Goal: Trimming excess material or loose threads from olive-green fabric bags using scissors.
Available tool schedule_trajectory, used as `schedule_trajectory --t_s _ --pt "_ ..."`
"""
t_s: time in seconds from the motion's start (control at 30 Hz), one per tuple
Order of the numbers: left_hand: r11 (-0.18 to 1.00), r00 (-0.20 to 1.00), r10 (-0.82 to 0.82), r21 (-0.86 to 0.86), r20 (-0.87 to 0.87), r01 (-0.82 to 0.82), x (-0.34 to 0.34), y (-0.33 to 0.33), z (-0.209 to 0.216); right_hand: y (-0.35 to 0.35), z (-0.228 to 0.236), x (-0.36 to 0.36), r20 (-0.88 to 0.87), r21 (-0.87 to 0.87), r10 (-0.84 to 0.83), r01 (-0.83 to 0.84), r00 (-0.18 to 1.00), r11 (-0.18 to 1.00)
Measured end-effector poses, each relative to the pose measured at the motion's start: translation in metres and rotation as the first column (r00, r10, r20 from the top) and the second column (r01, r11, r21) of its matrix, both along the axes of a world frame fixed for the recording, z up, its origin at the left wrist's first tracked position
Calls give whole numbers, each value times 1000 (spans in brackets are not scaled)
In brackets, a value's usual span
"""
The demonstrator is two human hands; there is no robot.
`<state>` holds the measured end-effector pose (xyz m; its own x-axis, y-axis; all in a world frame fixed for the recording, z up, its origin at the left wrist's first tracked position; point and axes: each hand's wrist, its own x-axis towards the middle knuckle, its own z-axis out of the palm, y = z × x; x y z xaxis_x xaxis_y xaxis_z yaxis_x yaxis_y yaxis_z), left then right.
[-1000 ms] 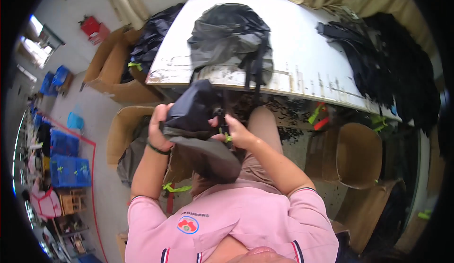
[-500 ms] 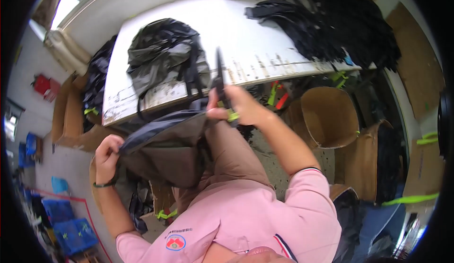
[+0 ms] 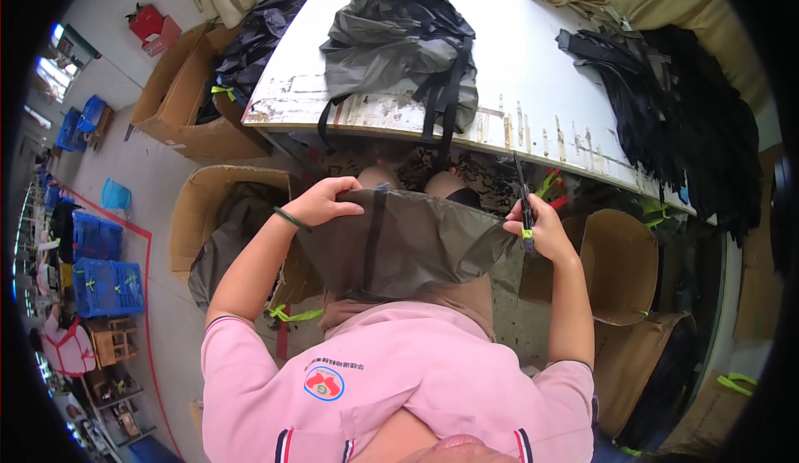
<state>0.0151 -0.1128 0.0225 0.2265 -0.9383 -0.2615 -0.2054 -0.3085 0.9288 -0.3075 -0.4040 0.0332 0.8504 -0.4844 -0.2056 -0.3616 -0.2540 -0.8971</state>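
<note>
Over the lap [image 3: 459, 303], left hand [image 3: 320, 205] pinches fabric [image 3: 424, 242], right hand [image 3: 543, 228] its edge and scissors [image 3: 524, 197].

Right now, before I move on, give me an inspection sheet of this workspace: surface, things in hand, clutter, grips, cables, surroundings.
Surface: white table, near edge worn and dark-marked.
Things in hand: grey fabric panel with a dark strip, spread above the lap; black bladed tool.
Clutter: grey-and-black fabric bundle and black heap on the table; dark scraps on the floor beneath.
Left grip: closed on the panel's upper left edge.
Right grip: closed around the tool, blade pointing away from the body; fingertips at the panel's right corner.
Cables: nothing seen.
Surroundings: open cardboard boxes, blue crates, red floor line, another person far left.
</note>
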Motion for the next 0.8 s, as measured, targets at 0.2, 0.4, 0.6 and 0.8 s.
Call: schedule_trajectory --t_s 0.2,0.4,0.6,0.8 --pt "999 976 -8 -44 219 18 -5 -18 -16 6 -45 -12 -40 -34 -46 44 998 998" --pt "990 986 29 -140 162 -6 -16 -46 -32 3 -47 -4 72 71 -27 22 997 997" --pt "995 915 64 -45 -398 -89 14 -35 -49 -19 -106 -12 3 -24 -115 115 993 993" --pt "985 875 169 54 -453 -163 27 -5 -56 -25 -94 -5 -9 37 -128 128 992 991"
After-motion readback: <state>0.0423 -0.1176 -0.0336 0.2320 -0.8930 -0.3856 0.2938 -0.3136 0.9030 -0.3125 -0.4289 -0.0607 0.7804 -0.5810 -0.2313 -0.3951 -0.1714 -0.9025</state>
